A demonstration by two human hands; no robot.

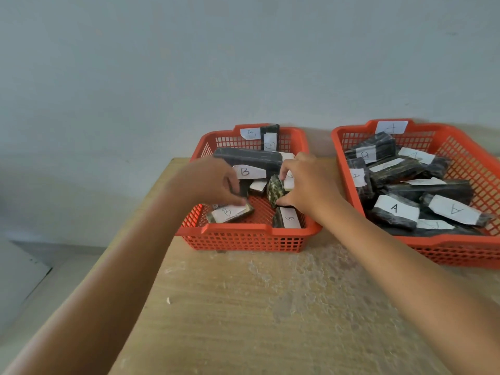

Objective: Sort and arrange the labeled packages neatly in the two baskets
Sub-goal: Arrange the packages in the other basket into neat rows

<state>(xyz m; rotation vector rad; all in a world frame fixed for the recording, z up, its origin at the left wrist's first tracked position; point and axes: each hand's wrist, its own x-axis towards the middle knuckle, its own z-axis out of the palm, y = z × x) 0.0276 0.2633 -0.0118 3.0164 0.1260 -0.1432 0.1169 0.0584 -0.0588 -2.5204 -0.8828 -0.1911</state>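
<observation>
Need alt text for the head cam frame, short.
Both hands reach into the left orange basket of B-labeled dark packages: the right hand grips one package, the left hand touches another. The right basket holds A-labeled packages.

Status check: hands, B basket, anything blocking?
Left hand pinching a B package. Right hand gripping an upright package. Both in B basket. Nothing blocking.
</observation>
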